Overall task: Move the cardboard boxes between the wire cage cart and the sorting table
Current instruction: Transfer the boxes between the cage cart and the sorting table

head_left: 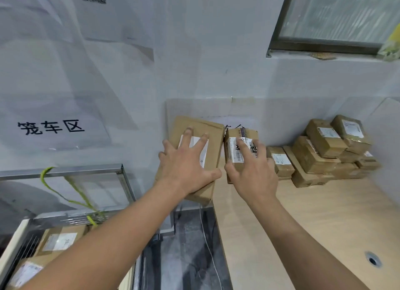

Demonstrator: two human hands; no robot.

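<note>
My left hand (186,164) grips a flat brown cardboard box (214,142) from above, fingers spread over its white label and thumb hooked round its near right edge. That box hangs over the left end of the wooden sorting table (313,220). My right hand (252,170) grips a smaller labelled cardboard box (234,146) right beside it, fingers on top and thumb against its near side. The wire cage cart (91,170) stands at the lower left with more cardboard boxes (58,242) inside.
A pile of several labelled boxes (329,153) fills the table's far right corner against the wall. A round cable hole (372,259) is in the tabletop at the right. A yellow-green strap (71,188) hangs on the cart frame. Dark floor and a white cable (207,242) lie between cart and table.
</note>
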